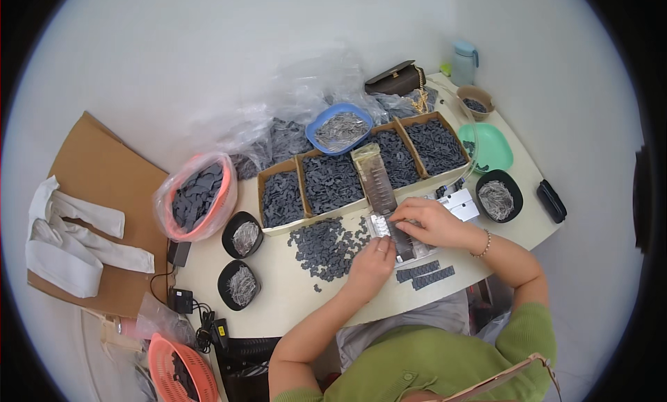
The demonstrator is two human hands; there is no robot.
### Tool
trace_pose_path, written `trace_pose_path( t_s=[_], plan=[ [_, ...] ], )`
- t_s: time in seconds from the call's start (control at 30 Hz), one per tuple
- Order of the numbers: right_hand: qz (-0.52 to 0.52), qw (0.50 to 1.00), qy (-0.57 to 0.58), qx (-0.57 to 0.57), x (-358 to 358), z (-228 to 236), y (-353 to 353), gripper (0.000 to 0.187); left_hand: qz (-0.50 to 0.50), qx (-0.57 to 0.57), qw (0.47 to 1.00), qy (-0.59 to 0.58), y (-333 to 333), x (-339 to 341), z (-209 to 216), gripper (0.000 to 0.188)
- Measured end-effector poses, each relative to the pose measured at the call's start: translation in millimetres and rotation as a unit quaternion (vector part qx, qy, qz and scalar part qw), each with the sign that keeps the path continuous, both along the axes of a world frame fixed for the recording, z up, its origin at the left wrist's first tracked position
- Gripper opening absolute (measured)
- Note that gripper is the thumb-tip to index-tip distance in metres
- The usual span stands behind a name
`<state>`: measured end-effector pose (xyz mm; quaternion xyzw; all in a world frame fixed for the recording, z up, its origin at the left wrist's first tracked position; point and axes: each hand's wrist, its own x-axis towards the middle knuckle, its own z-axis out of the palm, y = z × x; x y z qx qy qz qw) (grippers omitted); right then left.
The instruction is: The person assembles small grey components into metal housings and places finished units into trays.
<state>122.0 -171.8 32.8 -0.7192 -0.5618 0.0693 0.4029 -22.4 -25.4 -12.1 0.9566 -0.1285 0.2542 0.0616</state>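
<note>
In front of me lies a metal jig (380, 225) with a long, clear-topped channel (377, 178) running up from it over the divided box. My left hand (373, 264) is at the near left side of the jig, its fingers closed together against it. From the right, my right hand (432, 223) reaches over the jig with thumb and fingers pinched at its middle. Whatever is between the fingertips is too small to make out. Left of the jig is a loose pile of small dark grey plastic pieces (323, 248). Joined strips of such pieces (432, 275) lie to its near right.
Behind the jig stands a divided cardboard box (280, 230) full of grey pieces. Metal pins fill a blue tray (310, 132) and black bowls (237, 285), (517, 194). A green plate (501, 152) sits at right, a pink basket (228, 211) at left. Cables (203, 319) hang near the left edge.
</note>
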Motion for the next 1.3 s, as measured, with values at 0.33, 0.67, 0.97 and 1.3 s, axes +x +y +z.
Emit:
trace_pose_path(
  t_s=[0.33,0.67,0.97,1.3],
  plan=[
    [0.098,0.931,-0.338,-0.097,-5,-39,91,0.013,-0.018,-0.044,0.999,0.026,8,-20,17,0.019],
    [0.097,0.990,-0.019,-0.102,11,-12,47,0.015,0.121,-0.116,0.984,0.062,89,8,2,0.009],
    [0.027,0.958,-0.286,0.015,-10,-43,24,0.026,0.065,-0.214,0.974,0.041,57,14,16,0.013],
    [-0.004,0.956,-0.293,-0.023,-31,-24,-6,0.040,0.002,-0.191,0.981,-0.019,26,29,3,0.015]
  ],
)
